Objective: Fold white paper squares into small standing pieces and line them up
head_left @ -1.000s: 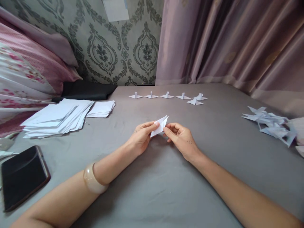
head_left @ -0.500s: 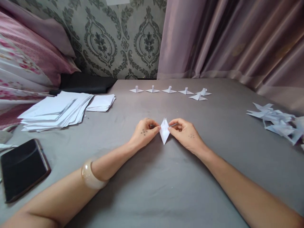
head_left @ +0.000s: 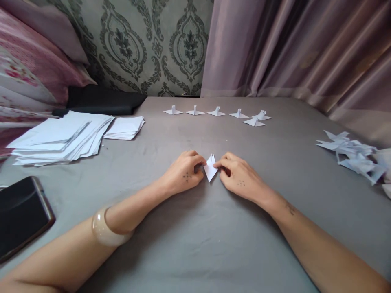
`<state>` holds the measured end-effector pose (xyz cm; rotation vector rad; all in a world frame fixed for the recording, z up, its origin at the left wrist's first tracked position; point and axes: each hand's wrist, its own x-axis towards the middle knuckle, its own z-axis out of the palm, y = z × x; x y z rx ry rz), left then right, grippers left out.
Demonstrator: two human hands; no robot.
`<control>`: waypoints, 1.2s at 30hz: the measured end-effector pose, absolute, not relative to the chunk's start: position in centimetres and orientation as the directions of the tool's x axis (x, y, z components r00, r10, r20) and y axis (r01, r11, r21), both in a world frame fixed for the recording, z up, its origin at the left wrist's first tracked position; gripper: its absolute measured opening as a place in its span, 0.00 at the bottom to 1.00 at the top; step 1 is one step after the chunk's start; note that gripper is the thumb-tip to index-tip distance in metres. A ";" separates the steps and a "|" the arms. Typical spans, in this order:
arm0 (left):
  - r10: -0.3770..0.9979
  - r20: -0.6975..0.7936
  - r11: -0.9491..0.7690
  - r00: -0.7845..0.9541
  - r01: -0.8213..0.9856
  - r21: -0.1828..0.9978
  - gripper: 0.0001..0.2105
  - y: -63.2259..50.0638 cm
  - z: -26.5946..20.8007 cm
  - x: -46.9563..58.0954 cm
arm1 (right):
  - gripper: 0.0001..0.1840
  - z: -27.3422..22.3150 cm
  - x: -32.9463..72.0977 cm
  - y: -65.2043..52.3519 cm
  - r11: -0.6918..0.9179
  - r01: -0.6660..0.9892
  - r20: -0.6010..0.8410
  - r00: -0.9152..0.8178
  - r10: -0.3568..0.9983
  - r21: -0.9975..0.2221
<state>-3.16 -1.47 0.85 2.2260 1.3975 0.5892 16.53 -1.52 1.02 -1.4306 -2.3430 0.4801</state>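
Note:
A small white folded paper (head_left: 210,169), kite-shaped with two narrow points at its far end, is between my two hands over the grey cloth. My left hand (head_left: 186,173) pinches its left corner between thumb and bent fingers. On the opposite side my right hand (head_left: 240,175) has the right corner in its fingertips, with the index finger on the paper's face. A pale bangle (head_left: 106,230) circles my left forearm.
Several folded paper cranes (head_left: 217,112) stand in a row at the back. More folded paper pieces (head_left: 354,150) lie heaped on the right. To the left are a large paper stack (head_left: 61,136), a smaller stack (head_left: 124,127) and a phone (head_left: 24,217).
My fingers have shifted their grip on the folded paper; the right index finger now reaches over its face. The paper looks shorter and slightly turned. The camera view has moved a little.

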 end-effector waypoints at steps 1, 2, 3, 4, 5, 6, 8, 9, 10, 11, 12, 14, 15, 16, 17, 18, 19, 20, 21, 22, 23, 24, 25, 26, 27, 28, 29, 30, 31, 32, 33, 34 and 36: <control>0.906 0.120 -0.399 0.406 0.725 0.561 0.15 -1.4 0.9 -3.3 | 0.15 1.2 16.6 -1.6 0.451 0.779 0.109 -0.451 0.886 -0.437; 0.902 0.122 -0.410 0.415 0.730 0.547 0.14 -1.4 1.0 -3.3 | 0.15 1.4 16.7 -1.6 0.465 0.782 0.102 -0.468 0.878 -0.414; 0.897 0.124 -0.421 0.425 0.734 0.532 0.13 -1.4 1.0 -3.4 | 0.14 1.5 16.7 -1.7 0.475 0.787 0.098 -0.478 0.873 -0.393; 0.892 0.125 -0.433 0.435 0.739 0.517 0.12 -1.3 1.0 -3.5 | 0.13 1.7 16.7 -1.7 0.482 0.791 0.093 -0.486 0.869 -0.378; 0.887 0.127 -0.443 0.443 0.743 0.502 0.12 -1.3 1.0 -3.5 | 0.12 1.8 16.7 -1.8 0.486 0.791 0.090 -0.490 0.867 -0.371; 0.885 0.128 -0.450 0.449 0.747 0.490 0.11 -1.3 1.0 -3.6 | 0.11 1.9 16.7 -1.8 0.488 0.788 0.089 -0.494 0.865 -0.374; 0.882 0.131 -0.456 0.453 0.747 0.484 0.11 -1.3 0.9 -3.6 | 0.10 2.0 16.6 -1.7 0.482 0.779 0.088 -0.490 0.867 -0.401; 0.882 0.133 -0.455 0.453 0.741 0.495 0.11 -1.2 0.9 -3.6 | 0.10 2.0 16.6 -1.7 0.473 0.774 0.086 -0.485 0.870 -0.420; 0.882 0.133 -0.451 0.452 0.729 0.515 0.12 -1.2 0.8 -3.6 | 0.10 2.0 16.6 -1.6 0.462 0.769 0.082 -0.478 0.875 -0.442; 0.883 0.132 -0.445 0.451 0.713 0.541 0.12 -1.2 0.8 -3.6 | 0.10 1.9 16.6 -1.5 0.450 0.764 0.078 -0.470 0.879 -0.463; 0.885 0.128 -0.436 0.448 0.697 0.570 0.12 -1.1 0.7 -3.6 | 0.10 1.9 16.6 -1.4 0.435 0.759 0.073 -0.461 0.885 -0.484; 0.893 0.114 -0.407 0.436 0.672 0.619 0.10 -0.9 0.7 -3.6 | 0.10 1.8 16.6 -1.3 0.405 0.747 0.067 -0.438 0.896 -0.527; 0.897 0.107 -0.393 0.428 0.664 0.636 0.09 -0.8 0.7 -3.5 | 0.10 1.7 16.5 -1.2 0.388 0.742 0.064 -0.425 0.903 -0.547; 0.903 0.101 -0.379 0.419 0.661 0.648 0.08 -0.7 0.7 -3.5 | 0.11 1.7 16.5 -1.1 0.368 0.737 0.060 -0.409 0.911 -0.566; 0.908 0.096 -0.366 0.408 0.660 0.656 0.08 -0.5 0.7 -3.4 | 0.11 1.6 16.4 -1.0 0.345 0.733 0.053 -0.391 0.919 -0.586; 0.913 0.090 -0.354 0.398 0.661 0.662 0.08 -0.4 0.8 -3.4 | 0.12 1.6 16.3 -0.9 0.320 0.730 0.045 -0.370 0.928 -0.604; 0.917 0.086 -0.344 0.390 0.662 0.666 0.08 -0.3 0.8 -3.3 | 0.13 1.5 16.3 -0.8 0.294 0.729 0.037 -0.347 0.937 -0.619; 0.921 0.082 -0.335 0.381 0.665 0.668 0.08 -0.2 0.8 -3.2 | 0.13 1.4 16.2 -0.7 0.269 0.728 0.030 -0.324 0.946 -0.630; 0.924 0.078 -0.326 0.374 0.667 0.670 0.08 -0.2 0.9 -3.2 | 0.13 1.3 16.2 -0.6 0.249 0.728 0.025 -0.304 0.952 -0.639; 0.926 0.074 -0.320 0.369 0.668 0.671 0.09 -0.1 0.9 -3.2 | 0.13 1.1 16.1 -0.5 0.236 0.727 0.025 -0.289 0.957 -0.645; 0.928 0.069 -0.314 0.366 0.670 0.673 0.09 -0.1 1.0 -3.1 | 0.13 1.0 16.1 -0.5 0.229 0.727 0.027 -0.278 0.960 -0.648; 0.930 0.062 -0.308 0.363 0.672 0.674 0.09 0.0 1.0 -3.1 | 0.13 0.9 16.0 -0.4 0.224 0.726 0.030 -0.270 0.962 -0.650; 0.932 0.054 -0.299 0.359 0.675 0.674 0.10 0.0 1.1 -3.0 | 0.13 0.8 16.0 -0.3 0.220 0.726 0.034 -0.262 0.965 -0.652; 0.935 0.044 -0.289 0.353 0.679 0.675 0.10 0.0 1.2 -2.9 | 0.13 0.8 15.9 -0.3 0.214 0.726 0.038 -0.252 0.967 -0.653; 0.938 0.034 -0.276 0.344 0.684 0.675 0.10 0.1 1.2 -2.9 | 0.13 0.7 15.9 -0.3 0.207 0.727 0.039 -0.241 0.970 -0.655; 0.943 0.024 -0.260 0.332 0.689 0.677 0.10 0.1 1.3 -2.8 | 0.12 0.6 15.9 -0.2 0.200 0.728 0.039 -0.232 0.972 -0.656; 0.947 0.014 -0.244 0.321 0.692 0.679 0.10 0.2 1.3 -2.8 | 0.12 0.6 15.9 -0.2 0.195 0.727 0.038 -0.227 0.973 -0.658; 0.950 0.004 -0.231 0.313 0.692 0.684 0.10 0.2 1.3 -2.8 | 0.12 0.6 15.8 -0.1 0.193 0.725 0.038 -0.225 0.974 -0.661; 0.950 -0.007 -0.221 0.311 0.688 0.691 0.10 0.3 1.3 -2.8 | 0.12 0.5 15.8 -0.1 0.193 0.723 0.037 -0.226 0.973 -0.664; 0.949 -0.018 -0.214 0.316 0.683 0.698 0.10 0.4 1.3 -2.8 | 0.12 0.5 15.8 -0.1 0.193 0.720 0.037 -0.227 0.973 -0.667; 0.946 -0.027 -0.212 0.324 0.677 0.705 0.10 0.4 1.3 -2.8 | 0.12 0.5 15.9 -0.1 0.192 0.718 0.036 -0.226 0.973 -0.669; 0.942 -0.033 -0.213 0.334 0.671 0.710 0.11 0.5 1.3 -2.8 | 0.12 0.5 15.9 0.0 0.189 0.717 0.035 -0.225 0.974 -0.670; 0.935 -0.040 -0.219 0.353 0.661 0.718 0.11 0.6 1.2 -2.9 | 0.12 0.6 15.9 0.0 0.183 0.719 0.028 -0.222 0.975 -0.671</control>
